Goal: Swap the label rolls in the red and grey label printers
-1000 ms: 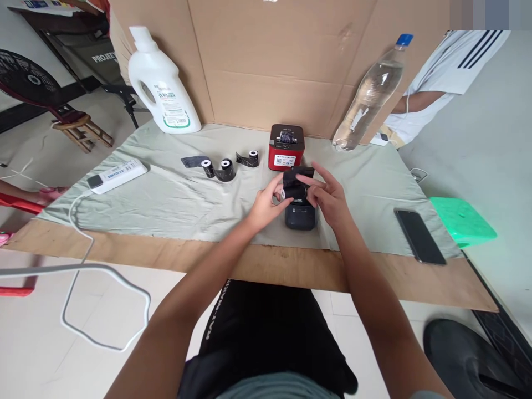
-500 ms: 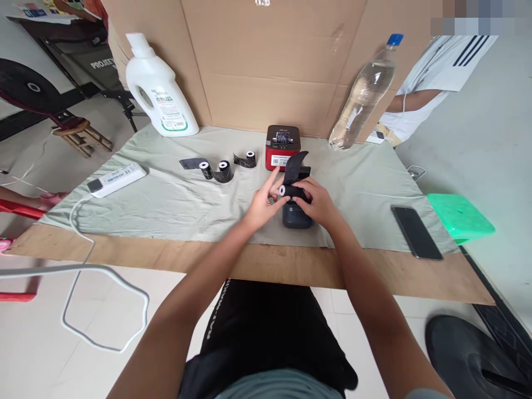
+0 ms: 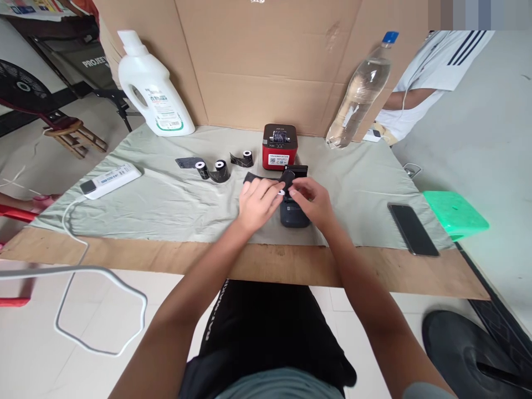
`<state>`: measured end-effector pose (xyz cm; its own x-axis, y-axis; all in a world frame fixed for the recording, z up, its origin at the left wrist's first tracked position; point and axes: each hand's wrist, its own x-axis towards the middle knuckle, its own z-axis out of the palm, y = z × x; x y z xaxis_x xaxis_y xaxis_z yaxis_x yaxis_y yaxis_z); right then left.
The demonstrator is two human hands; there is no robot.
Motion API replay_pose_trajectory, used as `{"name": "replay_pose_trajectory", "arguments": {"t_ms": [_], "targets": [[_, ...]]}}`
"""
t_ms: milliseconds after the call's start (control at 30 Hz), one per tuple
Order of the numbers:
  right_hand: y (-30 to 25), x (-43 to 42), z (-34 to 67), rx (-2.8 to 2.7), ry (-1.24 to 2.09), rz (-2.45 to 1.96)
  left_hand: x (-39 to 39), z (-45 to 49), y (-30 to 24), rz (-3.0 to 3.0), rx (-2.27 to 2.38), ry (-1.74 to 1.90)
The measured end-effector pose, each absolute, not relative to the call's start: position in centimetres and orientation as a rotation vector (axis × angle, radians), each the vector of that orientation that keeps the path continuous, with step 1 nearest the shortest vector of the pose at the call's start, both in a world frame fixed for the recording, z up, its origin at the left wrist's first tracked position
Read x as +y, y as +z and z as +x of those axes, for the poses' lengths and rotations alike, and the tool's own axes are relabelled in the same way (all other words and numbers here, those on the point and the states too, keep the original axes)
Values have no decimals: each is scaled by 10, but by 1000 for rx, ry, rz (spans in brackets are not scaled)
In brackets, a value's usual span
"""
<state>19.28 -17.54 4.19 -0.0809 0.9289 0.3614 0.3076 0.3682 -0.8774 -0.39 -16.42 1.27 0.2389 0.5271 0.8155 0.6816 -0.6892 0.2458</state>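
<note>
Both my hands meet over a small dark label printer (image 3: 294, 213) lying on the pale green cloth (image 3: 174, 199). My left hand (image 3: 255, 202) and my right hand (image 3: 312, 200) pinch a black paper roll (image 3: 286, 180) with a white core just above the printer's open top. A loose black strip (image 3: 254, 177) trails from the roll to the left over my left fingers. A red printer (image 3: 280, 146) stands right behind.
Three more black rolls (image 3: 220, 168) lie left of the red printer. A white detergent jug (image 3: 150, 87), a tilted clear bottle (image 3: 361, 91), a power strip (image 3: 108, 179), a phone (image 3: 412, 229), a green stool (image 3: 455, 214). Cardboard wall behind; another person sits at back right.
The roll's loose strip, which stood up in front of the red printer, now lies out to the left. Both hands have closed in on the roll above the dark printer.
</note>
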Motion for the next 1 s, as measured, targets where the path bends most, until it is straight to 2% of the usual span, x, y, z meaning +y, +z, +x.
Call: {"name": "replay_pose_trajectory", "arguments": {"t_ms": [200, 467, 667, 733, 867, 1000], "targets": [[48, -185, 180, -1391, 1151, -996, -177, 8, 14, -2438, -1257, -1405], [55, -171, 205, -1342, 1220, -1111, -173, -2, 32, -2614, -1048, -1500], [66, -173, 222, -1565, 1294, -1203, -167, 3, 27, -2869, -995, -1656], [66, -173, 225, -1667, 1171, -1249, -167, 6, 23, -2866, -1092, -1731], [57, -168, 229, -1908, 691, -1223, -162, 11, 11, -2798, -1309, -1832], [40, -160, 228, -2076, 515, -1154, -152, 17, -5, -2777, -1402, -1945]]}}
